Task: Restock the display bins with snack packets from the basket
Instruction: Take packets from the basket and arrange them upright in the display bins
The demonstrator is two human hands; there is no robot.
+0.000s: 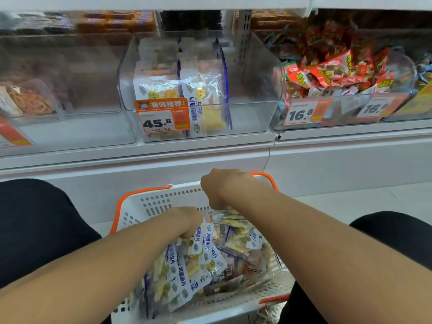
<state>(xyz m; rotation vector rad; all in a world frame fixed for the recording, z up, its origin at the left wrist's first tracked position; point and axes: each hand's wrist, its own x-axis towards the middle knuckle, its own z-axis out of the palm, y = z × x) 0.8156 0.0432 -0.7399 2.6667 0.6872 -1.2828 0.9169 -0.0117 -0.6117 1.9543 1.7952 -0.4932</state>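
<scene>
Your left hand [187, 218] and right hand [219, 188] were both down in the basket [145, 202] among the snack packets [201, 258]; whether either had closed on a packet could not be told, the fingers being hidden. The clear bin [247, 113] held two rows at left, its right side bare. Judged early: most packets remained unshelved.

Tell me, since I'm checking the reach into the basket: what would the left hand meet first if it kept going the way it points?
The left hand points down and forward into the basket; it likely meets the white-and-blue snack packets right under its fingers first.
</scene>
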